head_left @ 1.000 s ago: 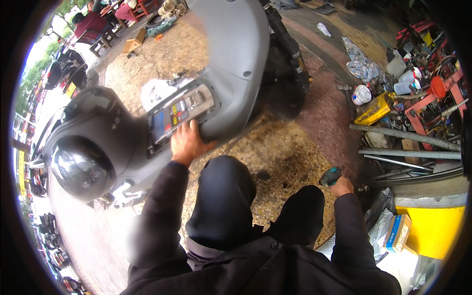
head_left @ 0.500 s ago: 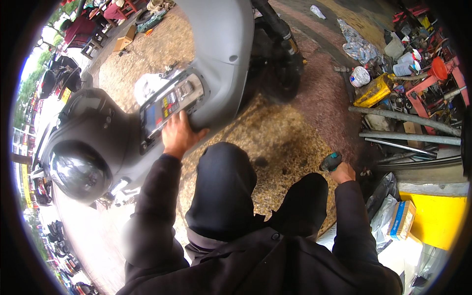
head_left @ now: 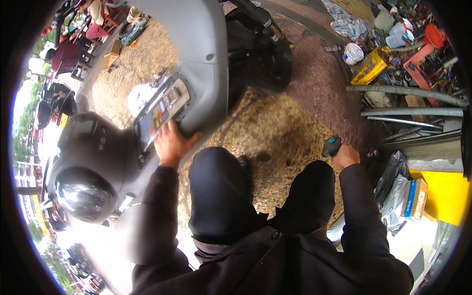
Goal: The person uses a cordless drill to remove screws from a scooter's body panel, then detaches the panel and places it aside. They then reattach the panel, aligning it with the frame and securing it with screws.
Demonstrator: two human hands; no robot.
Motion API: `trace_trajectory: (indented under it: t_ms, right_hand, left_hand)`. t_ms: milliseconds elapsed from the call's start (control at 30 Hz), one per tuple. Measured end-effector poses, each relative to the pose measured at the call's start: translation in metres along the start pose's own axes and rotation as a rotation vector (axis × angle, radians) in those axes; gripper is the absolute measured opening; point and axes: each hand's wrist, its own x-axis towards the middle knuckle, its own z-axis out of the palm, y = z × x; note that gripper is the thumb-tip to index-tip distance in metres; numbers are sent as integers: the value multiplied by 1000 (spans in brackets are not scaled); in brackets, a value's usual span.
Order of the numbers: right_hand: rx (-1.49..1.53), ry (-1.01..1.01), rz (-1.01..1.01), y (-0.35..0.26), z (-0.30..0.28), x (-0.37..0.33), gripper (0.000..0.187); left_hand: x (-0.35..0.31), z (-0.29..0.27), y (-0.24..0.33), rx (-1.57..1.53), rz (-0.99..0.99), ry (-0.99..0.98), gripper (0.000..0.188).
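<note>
A grey scooter (head_left: 201, 29) leans across the left side, its compartment (head_left: 160, 115) uncovered and showing a silver housing with coloured labels. My left hand (head_left: 173, 143) lies on the body beside that compartment, fingers stretched forward and thumb apart, holding nothing loose. Low on my right, my right hand (head_left: 347, 155) is wrapped round a teal and black cordless power tool (head_left: 332, 146), held over the ground beside my knee. The tool's grip is hidden in my fist, and its tip cannot be made out.
Metal pipes (head_left: 408, 96), a yellow container (head_left: 369, 66), an orange funnel (head_left: 433, 35) and other clutter crowd the right. A cardboard box (head_left: 414, 199) sits among plastic bags at lower right. Another small box (head_left: 111, 54) lies beyond the scooter, near seated people.
The whole view has shifted slightly, the scooter sitting further left in it. My left hand stays on the scooter body, and my right hand keeps the power tool.
</note>
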Motion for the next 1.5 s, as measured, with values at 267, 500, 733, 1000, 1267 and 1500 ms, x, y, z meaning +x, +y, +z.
trace_trajectory:
  t_ms: [267,500,733,1000,1267,1500]
  right_hand:
    - [1,-3,-22,8,5,4,42]
    - [48,45,2,5,1,0,26]
    - [85,76,63,0,14,10,26]
    - [43,-10,212,-9,15,29,28]
    - [21,-85,366,-16,25,25,36]
    - [46,-197,365,-4,18,46,33]
  left_hand:
    - [2,5,4,-8,-23,-6,76]
    - [5,11,3,5,-10,-9,79]
    - [12,27,-10,-63,195,108,70]
    - [20,27,-21,-176,205,-91,78]
    - [22,26,-30,-169,234,-171,78]
    - [34,3,-17,-192,155,-403,81]
